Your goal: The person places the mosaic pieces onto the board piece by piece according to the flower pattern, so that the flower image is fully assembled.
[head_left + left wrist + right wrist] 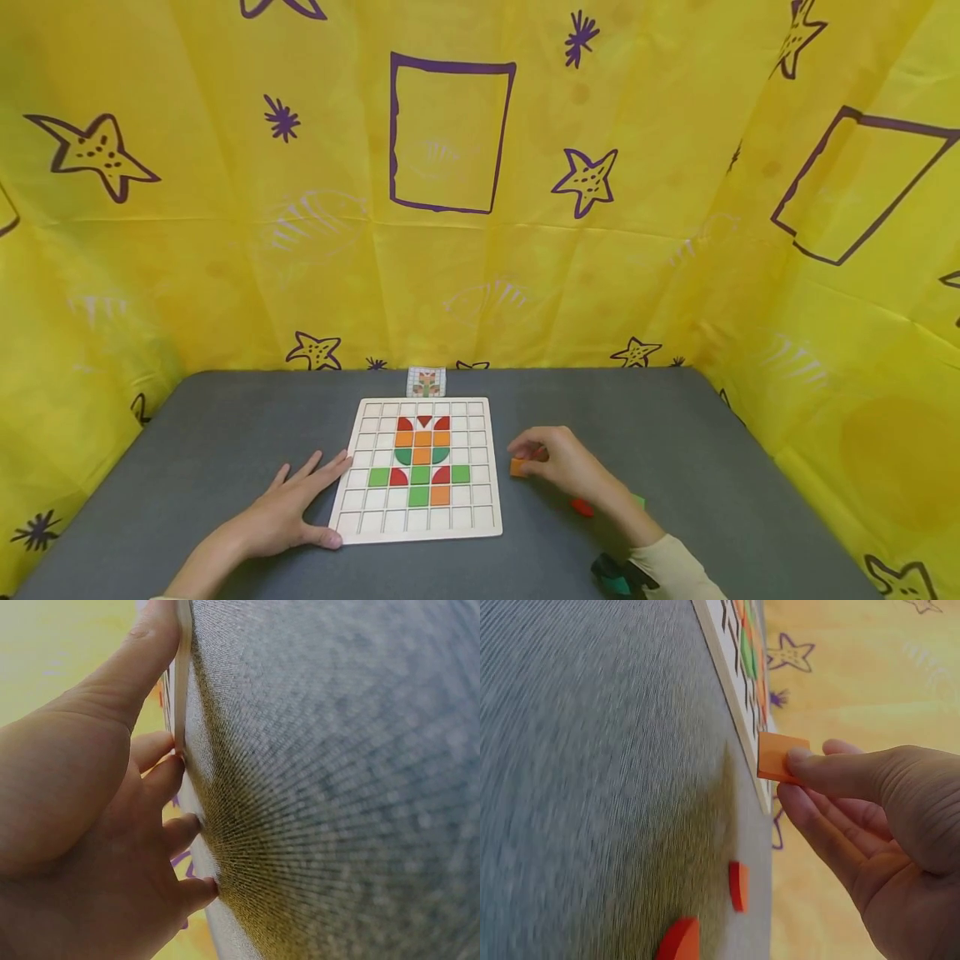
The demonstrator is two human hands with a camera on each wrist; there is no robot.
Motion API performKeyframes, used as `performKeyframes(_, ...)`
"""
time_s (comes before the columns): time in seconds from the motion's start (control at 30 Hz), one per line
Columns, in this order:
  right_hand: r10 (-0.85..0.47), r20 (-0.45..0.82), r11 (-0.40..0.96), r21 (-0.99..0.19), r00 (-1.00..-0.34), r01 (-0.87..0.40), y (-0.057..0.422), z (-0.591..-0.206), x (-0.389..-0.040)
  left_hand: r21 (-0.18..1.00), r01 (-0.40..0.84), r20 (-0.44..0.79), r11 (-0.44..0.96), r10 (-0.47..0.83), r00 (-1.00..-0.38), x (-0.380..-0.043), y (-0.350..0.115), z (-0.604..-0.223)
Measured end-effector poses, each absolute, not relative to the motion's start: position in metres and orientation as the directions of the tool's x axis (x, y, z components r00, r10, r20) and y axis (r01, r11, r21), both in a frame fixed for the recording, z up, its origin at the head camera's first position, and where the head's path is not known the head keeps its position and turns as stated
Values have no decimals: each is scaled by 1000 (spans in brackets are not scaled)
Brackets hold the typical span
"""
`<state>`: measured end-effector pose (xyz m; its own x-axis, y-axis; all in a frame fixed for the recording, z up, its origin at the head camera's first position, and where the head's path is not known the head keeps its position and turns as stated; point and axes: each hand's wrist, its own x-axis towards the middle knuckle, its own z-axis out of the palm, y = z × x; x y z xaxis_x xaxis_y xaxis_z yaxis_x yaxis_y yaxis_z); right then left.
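A pale wooden grid board (480, 521) lies on the dark table, with red, orange and green tiles set in it as a flower shape. My left hand (281, 512) rests at the board's left edge, fingers spread and fairly straight; in the left wrist view the thumb and fingertips touch its side. Right of the board, my right hand (562, 460) pinches an orange square tile (774, 756) between thumb and fingers. Under and beside the right forearm lie loose red pieces (679, 941) and a green piece (638, 501), partly hidden by the arm.
A small pattern card (426, 382) showing a similar flower sits just behind the board. Near the right sleeve, dark and green pieces (617, 583) lie at the table's front. Yellow cloth (450, 275) with drawn stars and frames hangs round the table (247, 417).
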<state>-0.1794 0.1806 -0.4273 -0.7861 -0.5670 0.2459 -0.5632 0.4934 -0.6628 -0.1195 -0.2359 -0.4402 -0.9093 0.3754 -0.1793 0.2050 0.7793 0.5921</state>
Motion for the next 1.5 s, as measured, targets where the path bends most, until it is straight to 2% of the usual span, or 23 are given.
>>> performKeyframes(0.23,-552,233,516,-659,-801,-548,161,-429,-178,589,196,-188,784,368,-911,-120,-235,-439)
performKeyframes(0.57,-590,237,484,-662,-772,-573,136,-426,-177,590,212,-167,779,375,-912,-119,-235,-438)
performKeyframes(0.93,-619,208,428,-720,-757,-547,104,-424,-173,596,213,-179,775,386,-905,-120,-235,-438)
performKeyframes(1.5,-673,217,421,-673,-707,-608,63,-425,-171,582,210,-180,785,376,-909,-121,-235,-439)
